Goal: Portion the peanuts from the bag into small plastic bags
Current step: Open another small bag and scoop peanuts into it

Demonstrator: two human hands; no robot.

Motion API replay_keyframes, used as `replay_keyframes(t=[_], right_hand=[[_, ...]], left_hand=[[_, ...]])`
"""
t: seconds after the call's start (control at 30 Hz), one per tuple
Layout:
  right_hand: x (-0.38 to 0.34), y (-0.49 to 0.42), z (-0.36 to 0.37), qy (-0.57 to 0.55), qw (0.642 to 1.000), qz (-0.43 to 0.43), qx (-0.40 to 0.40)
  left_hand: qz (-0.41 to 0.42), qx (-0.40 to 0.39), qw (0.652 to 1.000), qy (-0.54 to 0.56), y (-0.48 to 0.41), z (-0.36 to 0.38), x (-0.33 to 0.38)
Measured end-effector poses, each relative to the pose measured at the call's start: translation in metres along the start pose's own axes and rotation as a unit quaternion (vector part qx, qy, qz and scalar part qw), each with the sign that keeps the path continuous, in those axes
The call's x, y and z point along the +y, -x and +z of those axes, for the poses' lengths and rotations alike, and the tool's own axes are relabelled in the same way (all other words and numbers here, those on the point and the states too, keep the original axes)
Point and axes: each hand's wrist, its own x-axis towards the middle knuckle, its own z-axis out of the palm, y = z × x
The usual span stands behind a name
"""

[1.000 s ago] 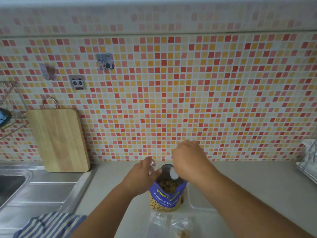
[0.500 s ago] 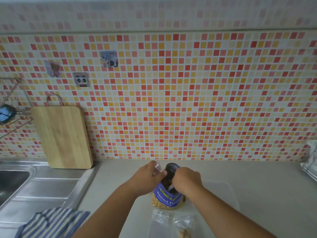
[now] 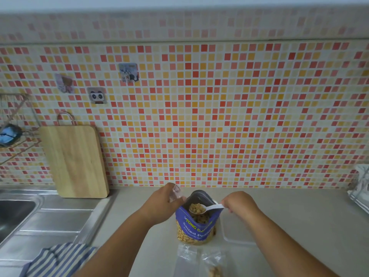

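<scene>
A blue bag of salted peanuts [image 3: 196, 229] stands open on the counter, close to me. My left hand [image 3: 163, 204] grips a small clear plastic bag [image 3: 176, 191] beside the peanut bag's left rim. My right hand [image 3: 240, 202] pinches the handle of a white spoon [image 3: 207, 208] heaped with peanuts, just above the bag's mouth. Small clear plastic bags [image 3: 201, 260] lie on the counter in front of the peanut bag; one holds a few peanuts.
A clear plastic sheet or lid [image 3: 237, 230] lies right of the bag. A wooden cutting board [image 3: 74, 160] leans on the tiled wall. The steel sink [image 3: 18, 212] is at left, a striped cloth [image 3: 58, 260] at lower left, folded cloth [image 3: 361, 188] far right.
My right hand dipped into the peanut bag with the spoon and has lifted it out to the right, loaded with peanuts. My left hand stayed at the bag's left rim.
</scene>
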Motion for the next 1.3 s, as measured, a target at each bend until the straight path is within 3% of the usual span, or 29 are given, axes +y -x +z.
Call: replay_keyframes(t=[0.3, 0.53, 0.77, 0.93, 1.03, 1.1, 1.2, 1.3], right_hand=[[0.001, 0.010, -0.043, 0.001, 0.998, 0.019, 0.062], [-0.010, 0.026, -0.054, 0.019, 0.997, 0.004, 0.074], [-0.033, 0.045, -0.053, 0.038, 0.978, -0.155, 0.135], [-0.039, 0.094, -0.058, 0.158, 0.894, -0.339, 0.245], [-0.035, 0.115, -0.071, 0.227, 0.834, -0.371, 0.339], [-0.028, 0.121, -0.080, 0.210, 0.818, -0.359, 0.397], [-0.015, 0.116, -0.080, 0.170, 0.839, -0.305, 0.416], [-0.008, 0.096, -0.049, 0.219, 0.888, -0.273, 0.298]], left_hand=[[0.072, -0.004, 0.986, -0.153, 0.003, 0.004, 0.008], [0.098, -0.005, 0.980, -0.171, 0.000, 0.010, 0.021], [0.098, 0.013, 0.983, -0.154, -0.009, 0.027, 0.035], [0.050, 0.026, 0.998, 0.003, -0.013, 0.032, 0.040], [0.026, 0.032, 0.997, 0.071, -0.014, 0.031, 0.038], [0.015, 0.029, 0.993, 0.115, -0.012, 0.029, 0.034], [-0.004, 0.031, 0.974, 0.226, -0.007, 0.022, 0.028], [-0.040, 0.015, 0.907, 0.420, 0.001, 0.013, 0.023]])
